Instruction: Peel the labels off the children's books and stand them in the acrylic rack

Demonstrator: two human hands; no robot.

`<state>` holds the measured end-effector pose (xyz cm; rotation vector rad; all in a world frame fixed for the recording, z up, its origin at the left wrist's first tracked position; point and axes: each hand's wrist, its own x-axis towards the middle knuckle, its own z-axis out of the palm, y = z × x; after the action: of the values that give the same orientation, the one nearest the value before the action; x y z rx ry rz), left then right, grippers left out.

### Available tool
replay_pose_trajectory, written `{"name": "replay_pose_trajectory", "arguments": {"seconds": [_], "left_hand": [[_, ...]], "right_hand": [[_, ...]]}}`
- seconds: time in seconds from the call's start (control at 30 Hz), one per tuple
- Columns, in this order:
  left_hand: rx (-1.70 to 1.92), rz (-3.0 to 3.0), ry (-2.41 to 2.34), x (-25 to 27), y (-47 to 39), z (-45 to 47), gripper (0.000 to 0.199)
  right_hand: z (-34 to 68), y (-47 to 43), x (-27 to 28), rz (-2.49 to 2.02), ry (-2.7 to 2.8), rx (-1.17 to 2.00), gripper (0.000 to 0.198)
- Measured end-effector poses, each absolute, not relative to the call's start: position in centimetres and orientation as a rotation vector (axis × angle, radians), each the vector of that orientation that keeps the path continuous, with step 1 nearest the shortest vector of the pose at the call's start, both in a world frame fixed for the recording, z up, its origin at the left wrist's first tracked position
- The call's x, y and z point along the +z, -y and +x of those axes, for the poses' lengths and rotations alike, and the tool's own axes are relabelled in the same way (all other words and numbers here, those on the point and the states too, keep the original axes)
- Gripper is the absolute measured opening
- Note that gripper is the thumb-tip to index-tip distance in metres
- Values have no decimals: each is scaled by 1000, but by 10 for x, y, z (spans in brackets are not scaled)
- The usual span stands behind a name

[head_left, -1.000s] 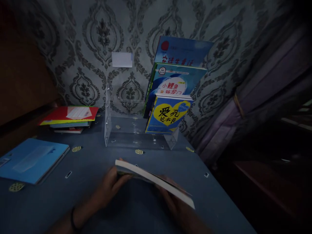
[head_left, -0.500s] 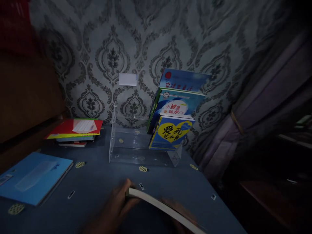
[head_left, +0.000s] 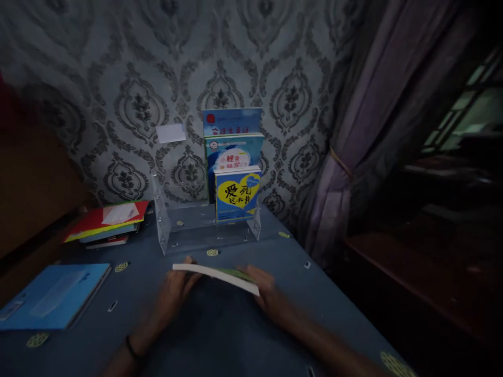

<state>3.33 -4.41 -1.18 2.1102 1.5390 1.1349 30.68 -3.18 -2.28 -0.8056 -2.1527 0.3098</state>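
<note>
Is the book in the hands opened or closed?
The book appears closed: its page edges form one white, slightly curved band between the left hand and the right hand.

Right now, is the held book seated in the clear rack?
No, the left hand and right hand grip the held book by opposite ends, in front of the clear rack.

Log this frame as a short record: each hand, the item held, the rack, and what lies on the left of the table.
left hand: grips one end of the held book
right hand: grips its other end
held book: slightly bowed, page edge showing, title not readable
clear rack: at least three books, at its right end
table, left side: book stack; blue book lying flat
</note>
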Motion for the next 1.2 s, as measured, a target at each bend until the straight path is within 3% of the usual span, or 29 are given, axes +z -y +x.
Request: {"name": "replay_pose_trajectory", "arguments": {"seconds": [0.17, 0.47, 0.8, 1.2], "left_hand": [[1004, 2240, -1561, 8, 24, 49, 30], [1259, 2460, -1670, 27, -25, 67, 52], [1553, 2448, -1687, 74, -57, 90, 45], [1503, 2336, -1707, 65, -55, 99, 28]], "right_hand": [[322, 3, -16, -680, 2127, 209, 33], [334, -51, 9, -654, 2013, 100, 31], [345, -94, 69, -703, 1938, -22, 33], [357, -90, 78, -656, 2096, 37, 25]]}}
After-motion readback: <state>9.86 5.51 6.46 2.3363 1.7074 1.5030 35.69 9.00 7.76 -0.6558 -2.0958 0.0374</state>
